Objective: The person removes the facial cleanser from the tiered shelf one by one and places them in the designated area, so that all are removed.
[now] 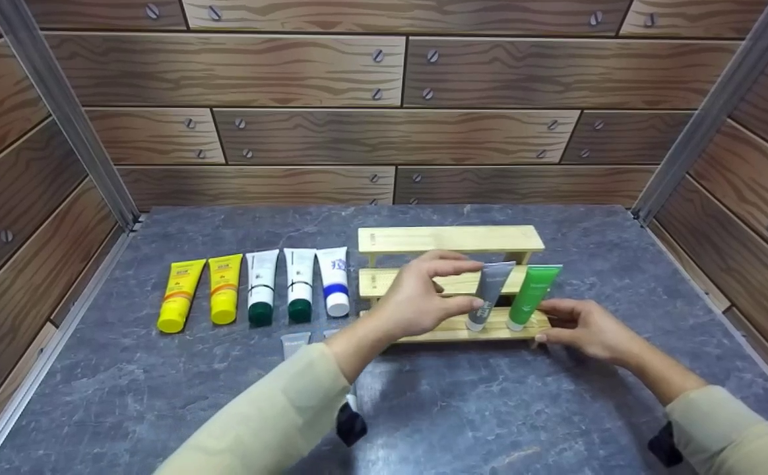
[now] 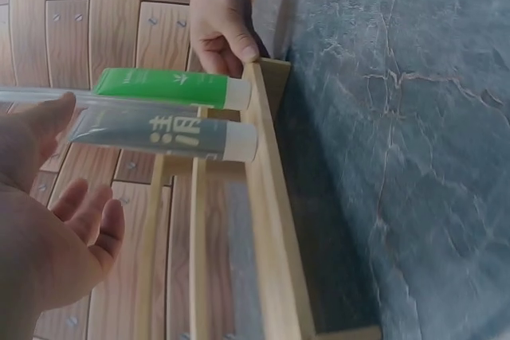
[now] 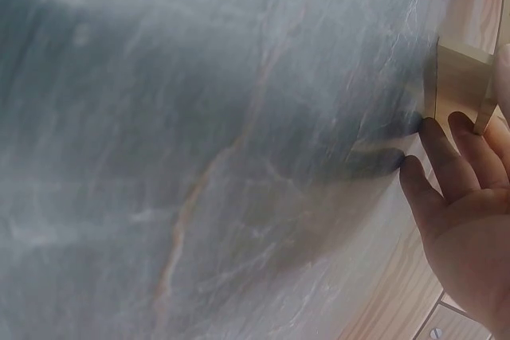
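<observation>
A three-tier wooden display rack point(image 1: 447, 239) stands on the table. On its lowest step, a grey squeeze tube point(image 1: 491, 290) and a green squeeze tube point(image 1: 536, 293) stand upright on their white caps, side by side. My left hand point(image 1: 423, 293) is at the grey tube's left side, thumb and forefinger spread and the fingers loosely bent; in the left wrist view the hand point(image 2: 56, 212) is beside the tube's upper end. With thumb in front and fingers behind, my right hand point(image 1: 592, 330) grips the rack's right end, close to the green tube.
Left of the rack lie two yellow tubes point(image 1: 224, 287), two white tubes with dark green caps point(image 1: 299, 284), and a white tube with a blue band point(image 1: 334, 280). Grey tubes point(image 1: 296, 342) lie nearer, partly hidden by my left forearm. Wood-patterned walls point(image 1: 384, 135) enclose the table.
</observation>
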Demonstrator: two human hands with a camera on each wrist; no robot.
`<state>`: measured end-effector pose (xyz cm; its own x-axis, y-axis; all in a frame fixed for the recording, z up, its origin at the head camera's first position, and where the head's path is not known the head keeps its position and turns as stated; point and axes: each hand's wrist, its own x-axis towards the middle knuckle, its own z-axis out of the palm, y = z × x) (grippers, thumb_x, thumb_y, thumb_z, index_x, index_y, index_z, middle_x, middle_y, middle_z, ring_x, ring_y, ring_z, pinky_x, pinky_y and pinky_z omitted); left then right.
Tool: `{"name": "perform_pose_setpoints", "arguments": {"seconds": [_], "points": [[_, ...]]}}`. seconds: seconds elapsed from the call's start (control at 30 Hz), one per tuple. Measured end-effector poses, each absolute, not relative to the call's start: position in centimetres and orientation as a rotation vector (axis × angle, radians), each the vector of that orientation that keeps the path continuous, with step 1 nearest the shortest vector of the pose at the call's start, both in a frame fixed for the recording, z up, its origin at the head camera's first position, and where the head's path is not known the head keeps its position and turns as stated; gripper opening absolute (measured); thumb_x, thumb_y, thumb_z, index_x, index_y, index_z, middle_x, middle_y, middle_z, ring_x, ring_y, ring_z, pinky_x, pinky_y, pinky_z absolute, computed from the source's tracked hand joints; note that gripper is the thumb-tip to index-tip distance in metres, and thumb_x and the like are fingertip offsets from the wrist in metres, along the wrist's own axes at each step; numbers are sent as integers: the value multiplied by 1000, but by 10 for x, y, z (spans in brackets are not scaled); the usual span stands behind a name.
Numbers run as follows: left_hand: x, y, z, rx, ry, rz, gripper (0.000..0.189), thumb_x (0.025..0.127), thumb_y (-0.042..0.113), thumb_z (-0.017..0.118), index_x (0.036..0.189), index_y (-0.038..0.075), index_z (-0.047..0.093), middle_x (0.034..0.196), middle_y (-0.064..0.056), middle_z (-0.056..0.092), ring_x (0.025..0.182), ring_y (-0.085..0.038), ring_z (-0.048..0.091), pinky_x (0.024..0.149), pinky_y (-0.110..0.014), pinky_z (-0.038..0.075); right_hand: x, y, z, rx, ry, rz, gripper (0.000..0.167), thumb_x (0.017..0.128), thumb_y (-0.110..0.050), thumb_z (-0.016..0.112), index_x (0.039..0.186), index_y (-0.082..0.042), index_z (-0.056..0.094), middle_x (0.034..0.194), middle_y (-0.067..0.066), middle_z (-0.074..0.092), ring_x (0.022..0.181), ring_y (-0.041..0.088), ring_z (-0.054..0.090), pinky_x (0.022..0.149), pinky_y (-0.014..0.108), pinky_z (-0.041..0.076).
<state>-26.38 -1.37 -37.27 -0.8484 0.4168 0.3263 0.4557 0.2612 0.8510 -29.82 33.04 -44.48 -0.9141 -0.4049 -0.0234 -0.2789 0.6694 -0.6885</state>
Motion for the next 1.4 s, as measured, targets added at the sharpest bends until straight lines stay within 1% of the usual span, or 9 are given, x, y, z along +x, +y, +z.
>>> {"name": "perform_pose_setpoints", "arguments": {"seconds": [0.17, 0.27, 0.4, 0.6, 0.73, 0.87, 1.03, 1.2, 1.4], "points": [[-265, -2, -378, -906, -2506, -1662, 50, 91, 20, 87, 139, 22, 73, 148, 0, 58, 132, -14, 54, 102, -33, 53, -299, 331, -445, -577, 2701, -1078, 62, 94, -22, 83, 142, 8, 60, 139, 29, 64, 125, 43, 65, 106, 51, 51], [-264, 5, -379, -907, -2532, -1660, 50, 92, 22, 87, 139, 25, 72, 152, -1, 55, 136, -16, 52, 105, -31, 51, -299, 331, -446, -594, 2691, -1102, 61, 94, -20, 83, 142, 9, 60, 139, 29, 64, 125, 43, 65, 104, 42, 54], [-264, 13, -381, -899, -2537, -1668, 50, 91, 25, 88, 139, 26, 73, 154, -3, 54, 138, -19, 53, 104, -29, 51, -299, 331, -447, -616, 2660, -1153, 60, 94, -18, 83, 142, 10, 60, 139, 29, 64, 125, 43, 65, 101, 31, 55], [-266, 19, -387, -877, -2541, -1697, 48, 92, 25, 87, 138, 27, 74, 152, -4, 56, 138, -19, 53, 107, -34, 51, -299, 330, -447, -618, 2668, -1138, 61, 94, -19, 83, 142, 10, 59, 139, 29, 64, 124, 42, 66, 103, 41, 55], [-270, 19, -393, -863, -2523, -1728, 47, 92, 24, 87, 138, 26, 74, 145, -1, 60, 132, -17, 56, 105, -32, 51, -299, 331, -447, -608, 2677, -1131, 62, 94, -19, 83, 142, 10, 59, 139, 29, 64, 124, 42, 66, 103, 41, 55], [-273, 21, -396, -853, -2502, -1753, 47, 93, 20, 86, 137, 23, 74, 143, -2, 62, 131, -17, 57, 107, -34, 50, -298, 331, -446, -594, 2687, -1117, 63, 94, -21, 83, 143, 10, 59, 140, 30, 63, 125, 43, 65, 104, 42, 54], [-274, 24, -398, -827, -2472, -1798, 45, 95, 12, 83, 138, 21, 74, 142, -6, 62, 126, -15, 60, 99, -28, 55, -299, 330, -445, -576, 2676, -1129, 63, 94, -20, 83, 143, 11, 58, 139, 30, 63, 125, 44, 65, 102, 36, 55], [-277, 28, -399, -744, -2435, -1842, 48, 95, 5, 81, 140, 19, 72, 133, -5, 67, 111, -10, 65, 86, -20, 57, -298, 330, -446, -573, 2676, -1139, 64, 93, -20, 84, 142, 12, 58, 139, 32, 62, 124, 45, 65, 99, 29, 55], [-277, 28, -399, -659, -2426, -1856, 52, 91, 0, 82, 139, 17, 72, 123, -5, 70, 100, -9, 66, 82, -20, 58, -298, 331, -447, -600, 2687, -1129, 62, 93, -20, 84, 142, 10, 60, 137, 29, 65, 125, 44, 65, 99, 26, 54]]}}
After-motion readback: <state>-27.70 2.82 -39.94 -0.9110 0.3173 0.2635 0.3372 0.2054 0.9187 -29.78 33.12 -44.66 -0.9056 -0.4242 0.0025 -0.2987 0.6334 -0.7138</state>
